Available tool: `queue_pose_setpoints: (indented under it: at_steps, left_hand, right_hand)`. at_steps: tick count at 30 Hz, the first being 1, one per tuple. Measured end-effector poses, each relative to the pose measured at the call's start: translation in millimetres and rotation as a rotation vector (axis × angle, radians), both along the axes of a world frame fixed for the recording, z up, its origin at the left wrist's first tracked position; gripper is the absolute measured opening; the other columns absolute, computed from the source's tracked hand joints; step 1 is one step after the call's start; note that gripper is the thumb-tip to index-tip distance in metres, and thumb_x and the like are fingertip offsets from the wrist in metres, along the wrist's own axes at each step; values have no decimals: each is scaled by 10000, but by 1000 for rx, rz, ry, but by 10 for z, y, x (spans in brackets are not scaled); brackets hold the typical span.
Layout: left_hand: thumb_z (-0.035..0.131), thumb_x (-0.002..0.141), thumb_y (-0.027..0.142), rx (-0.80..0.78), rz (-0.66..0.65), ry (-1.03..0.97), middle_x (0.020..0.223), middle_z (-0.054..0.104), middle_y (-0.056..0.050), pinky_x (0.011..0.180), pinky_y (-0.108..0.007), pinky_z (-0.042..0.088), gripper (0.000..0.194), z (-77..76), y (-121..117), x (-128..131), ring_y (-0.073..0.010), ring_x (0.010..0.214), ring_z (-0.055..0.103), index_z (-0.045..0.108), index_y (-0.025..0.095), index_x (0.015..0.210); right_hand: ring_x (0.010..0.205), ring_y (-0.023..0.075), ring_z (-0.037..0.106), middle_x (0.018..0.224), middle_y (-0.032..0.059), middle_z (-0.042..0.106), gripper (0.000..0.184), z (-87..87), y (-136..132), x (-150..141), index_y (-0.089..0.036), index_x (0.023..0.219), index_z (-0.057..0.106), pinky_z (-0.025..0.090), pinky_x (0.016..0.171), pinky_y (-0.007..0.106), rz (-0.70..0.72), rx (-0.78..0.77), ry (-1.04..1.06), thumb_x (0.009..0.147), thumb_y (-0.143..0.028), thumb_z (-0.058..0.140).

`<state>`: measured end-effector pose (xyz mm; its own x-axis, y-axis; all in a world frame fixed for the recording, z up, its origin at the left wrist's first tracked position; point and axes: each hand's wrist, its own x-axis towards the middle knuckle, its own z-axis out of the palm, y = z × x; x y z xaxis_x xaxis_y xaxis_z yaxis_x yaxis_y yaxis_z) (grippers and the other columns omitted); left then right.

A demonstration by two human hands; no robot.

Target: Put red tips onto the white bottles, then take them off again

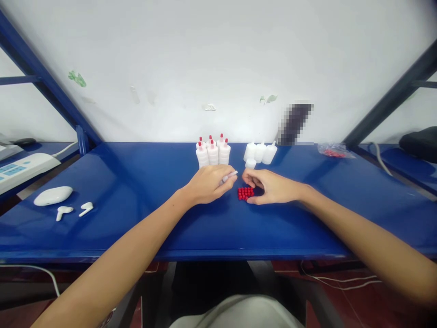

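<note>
My left hand (210,184) is closed around a white squeeze bottle, mostly hidden by the fingers; its bare white nozzle (232,175) sticks out to the right. My right hand (271,186) curves beside a tight cluster of small red caps (245,193), thumb and fingers apart, the thumb tip at the cluster's near right edge. Behind my left hand stand several white bottles with red tips (212,154). Beyond my right hand is a group of white bottles without red tips (260,153).
A blue table (143,182) reaches to a white wall. On its left lie a white earbud case (53,196) and two earbuds (86,208). A white power strip (25,169) is farther left. A clear bag with red pieces (335,151) lies at the back right.
</note>
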<state>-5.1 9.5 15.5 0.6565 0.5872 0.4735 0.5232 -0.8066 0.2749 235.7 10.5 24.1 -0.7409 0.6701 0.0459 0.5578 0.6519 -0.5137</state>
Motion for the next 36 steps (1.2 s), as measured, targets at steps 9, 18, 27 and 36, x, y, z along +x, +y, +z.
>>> queue_pose_setpoints:
  at_steps: [9, 18, 27, 36]
  left_hand:
    - [358, 970, 352, 63, 181, -31, 676, 624, -18, 586, -254, 352, 365, 15, 27, -20, -137, 606, 554, 587, 169, 752]
    - [422, 892, 269, 41, 99, -83, 640, 620, -2, 582, -246, 381, 235, -9, 0, 38, -121, 554, 534, 618, 157, 827]
    - [485, 927, 326, 112, 158, -86, 882, 680, -21, 640, -243, 414, 191, -47, 25, 29, -138, 720, 594, 597, 181, 982]
    - [488, 944, 549, 66, -30, 46, 995, 654, -61, 732, -265, 470, 424, -55, 13, 58, -169, 837, 618, 592, 181, 1126]
  right_hand:
    - [658, 122, 454, 787, -31, 499, 300, 5, 4, -2, -215, 931, 479, 339, 603, 254, 9, 3, -2, 758, -318, 701]
    - [627, 112, 456, 770, -31, 519, 342, -8, 32, 9, -194, 1033, 553, 347, 592, 248, 18, -20, 9, 757, -319, 711]
    - [624, 123, 466, 743, -21, 536, 322, 3, 64, 83, -184, 1039, 588, 361, 602, 258, -17, -22, 141, 909, -478, 561]
    - [504, 106, 392, 559, -53, 454, 334, -8, -148, -172, -182, 838, 589, 315, 531, 252, -180, 84, 370, 965, -465, 465]
